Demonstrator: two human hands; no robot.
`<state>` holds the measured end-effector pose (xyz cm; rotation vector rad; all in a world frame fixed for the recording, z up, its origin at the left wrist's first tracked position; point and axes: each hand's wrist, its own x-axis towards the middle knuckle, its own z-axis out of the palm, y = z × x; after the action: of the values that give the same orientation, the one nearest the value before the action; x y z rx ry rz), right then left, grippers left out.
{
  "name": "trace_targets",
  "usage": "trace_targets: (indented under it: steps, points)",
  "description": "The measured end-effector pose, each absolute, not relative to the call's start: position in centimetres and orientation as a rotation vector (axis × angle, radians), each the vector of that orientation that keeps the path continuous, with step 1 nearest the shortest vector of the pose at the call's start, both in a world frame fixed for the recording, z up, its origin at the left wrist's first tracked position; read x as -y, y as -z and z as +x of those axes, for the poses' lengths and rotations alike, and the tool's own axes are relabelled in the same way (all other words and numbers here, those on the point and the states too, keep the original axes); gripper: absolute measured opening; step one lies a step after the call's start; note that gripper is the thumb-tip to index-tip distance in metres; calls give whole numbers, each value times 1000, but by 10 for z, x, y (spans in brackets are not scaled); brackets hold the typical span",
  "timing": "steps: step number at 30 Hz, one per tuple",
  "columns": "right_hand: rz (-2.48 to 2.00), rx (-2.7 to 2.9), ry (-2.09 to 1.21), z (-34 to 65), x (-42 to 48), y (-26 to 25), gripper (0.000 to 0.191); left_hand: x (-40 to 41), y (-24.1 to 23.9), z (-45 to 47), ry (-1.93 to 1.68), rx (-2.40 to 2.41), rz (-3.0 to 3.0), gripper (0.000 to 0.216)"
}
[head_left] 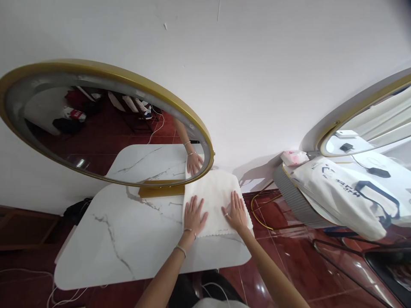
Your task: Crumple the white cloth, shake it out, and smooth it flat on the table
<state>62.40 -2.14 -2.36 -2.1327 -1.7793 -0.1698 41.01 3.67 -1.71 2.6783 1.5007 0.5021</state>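
A white cloth [214, 188] with a scalloped edge lies flat on the right end of the white marbled table [122, 231]. My left hand [194, 216] rests palm down on the cloth's left side, fingers stretched out. On its right side my right hand [236, 214] also lies flat, fingers extended and the thumb apart; a ring shows on it. Neither hand grips anything. The cloth's far edge reaches to the wall side of the table, beside the mirror's gold base [163, 189].
A round gold-framed mirror [105, 124] stands over the table's back. To the right, a second table with ribbed sides [297, 205] carries a white tote bag [337, 192] and a pink tissue pack [293, 157]. A dark chair [385, 261] stands at the lower right; cables [69, 297] lie on the floor.
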Motion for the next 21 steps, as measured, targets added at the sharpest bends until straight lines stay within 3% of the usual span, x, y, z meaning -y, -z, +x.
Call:
trace_targets:
  steps: [11, 14, 21]
  points:
    - [-1977, 1965, 210, 568, 131, 26, 79, 77, 29, 345, -549, -1601, 2778, 68]
    - [-1979, 1884, 230, 565, 127, 35, 80, 64, 36, 342, -657, -1613, 2728, 70]
    - [-1999, 1721, 342, 578, 63, 45, 73, -27, 31, 379, -821, -1637, 2561, 53]
